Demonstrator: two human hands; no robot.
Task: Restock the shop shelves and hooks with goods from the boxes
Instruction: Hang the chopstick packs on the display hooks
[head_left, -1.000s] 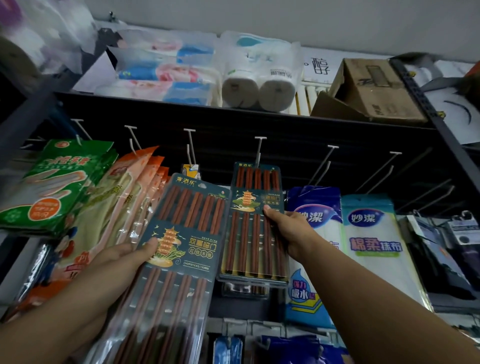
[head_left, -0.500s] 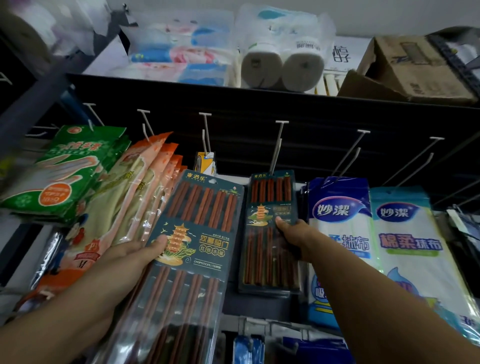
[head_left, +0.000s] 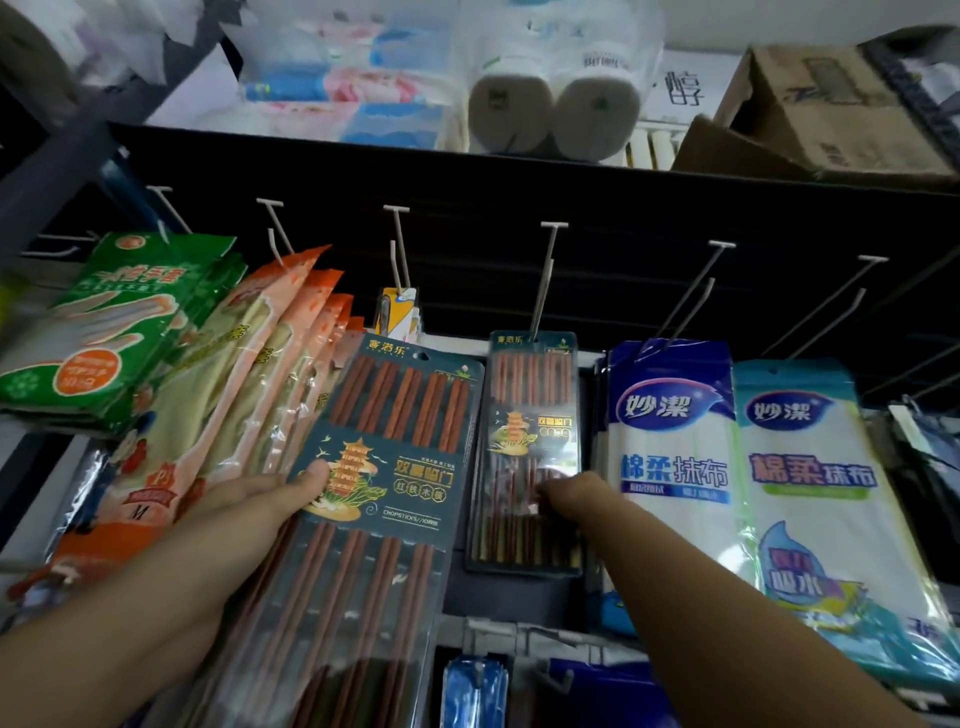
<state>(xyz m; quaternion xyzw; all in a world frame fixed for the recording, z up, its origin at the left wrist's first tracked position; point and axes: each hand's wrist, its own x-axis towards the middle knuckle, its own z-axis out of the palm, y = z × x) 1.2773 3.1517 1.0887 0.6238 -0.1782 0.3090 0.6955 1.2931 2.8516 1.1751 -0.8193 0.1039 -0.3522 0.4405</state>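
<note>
- Two chopstick packs: one hangs on the middle hook (head_left: 543, 280), its hung chopstick pack (head_left: 530, 447) touched by the right hand (head_left: 576, 499), whose fingers are blurred, so grip cannot be told.
- The left hand (head_left: 260, 499) grips the second chopstick pack (head_left: 384, 499), thumb on front.
- Two wiping-cloth packs (head_left: 670, 441) hang right.

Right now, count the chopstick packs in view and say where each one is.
2, and more may hang hidden behind the second. One chopstick pack is held in the left hand, off the hooks. The other pack hangs on the middle hook, with the right hand on it.
</note>
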